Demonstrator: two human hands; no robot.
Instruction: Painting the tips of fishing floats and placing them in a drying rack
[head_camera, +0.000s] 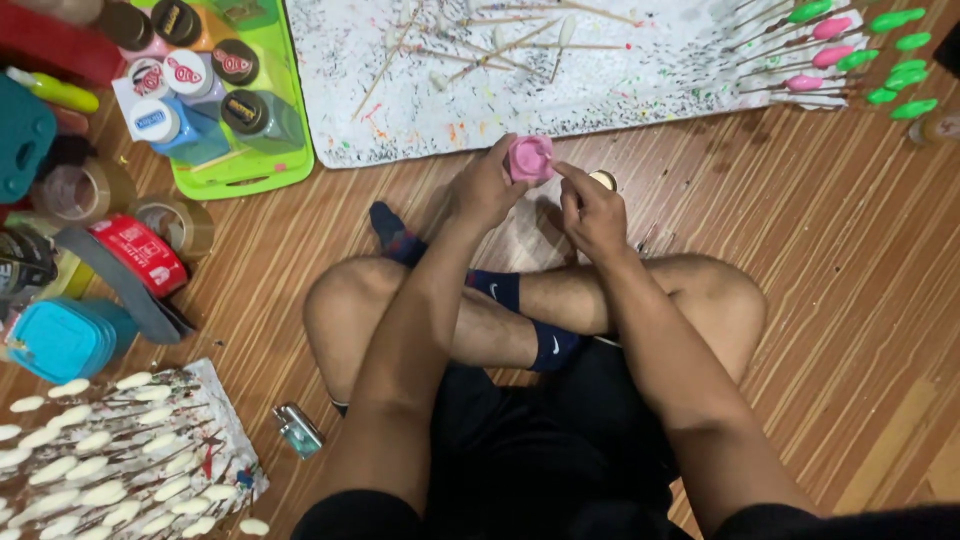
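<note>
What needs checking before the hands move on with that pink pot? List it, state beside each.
1. Pink pot held off the floor by the left hand: ok.
2. Right hand at the pot's rim: ok, fingertip touching.
3. Pot open or lidded: cannot tell.
4. Small round cap behind the right hand, within reach: ok.
5. Spattered sheet lies just ahead for drips: ok.
6. Green tray of paint bottles stands apart from the knees: ok.
</note>
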